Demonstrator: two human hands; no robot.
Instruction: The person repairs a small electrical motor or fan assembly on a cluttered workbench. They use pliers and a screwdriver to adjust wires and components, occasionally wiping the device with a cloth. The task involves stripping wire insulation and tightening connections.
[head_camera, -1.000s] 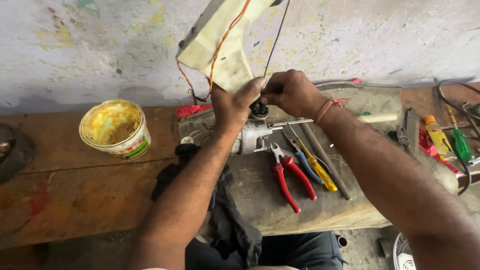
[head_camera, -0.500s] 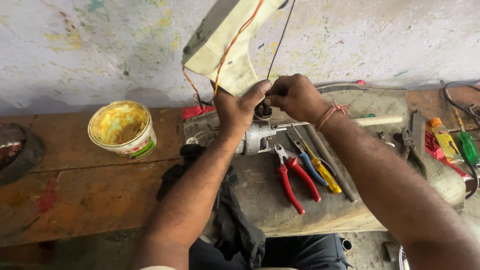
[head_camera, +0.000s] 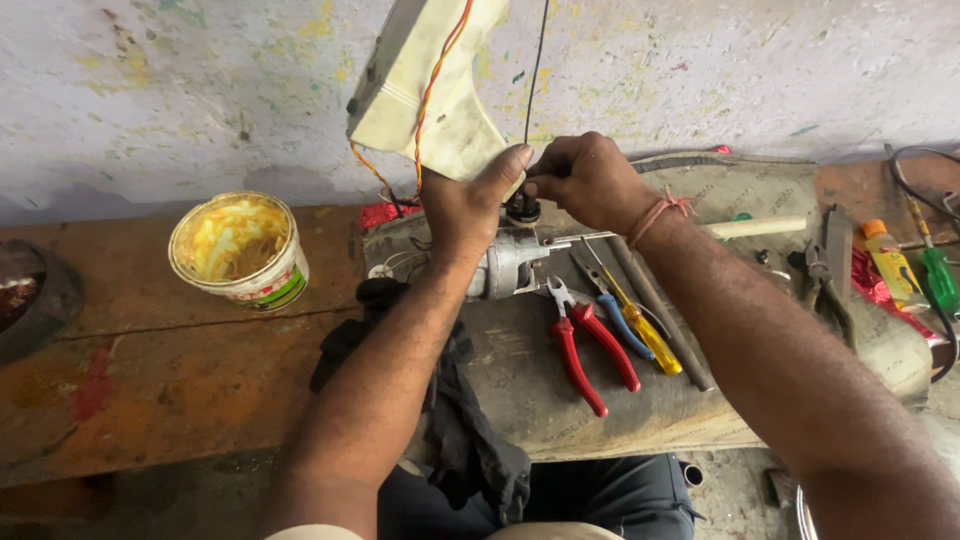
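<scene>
Scarred wooden bench (head_camera: 180, 390) is carrying my work; nearest, red-handled pliers (head_camera: 585, 345) are lying on a grey mat (head_camera: 640, 410). Farther, my left hand (head_camera: 462, 205) is bracing the small motor (head_camera: 508, 262) while my right hand (head_camera: 590, 180) is pinching its black grommet (head_camera: 522, 208); I'm judging short, gentle twists safest near the wires (head_camera: 432, 85).

Dull metal motor (head_camera: 510, 262); worn wooden bench (head_camera: 170, 390).

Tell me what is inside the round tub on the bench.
The round tub stands open, its inner wall and bottom smeared with a thick yellow paste. No tool or lid shows in it. How deep the paste goes cannot be seen, because the near wall hides the lower part.
</scene>
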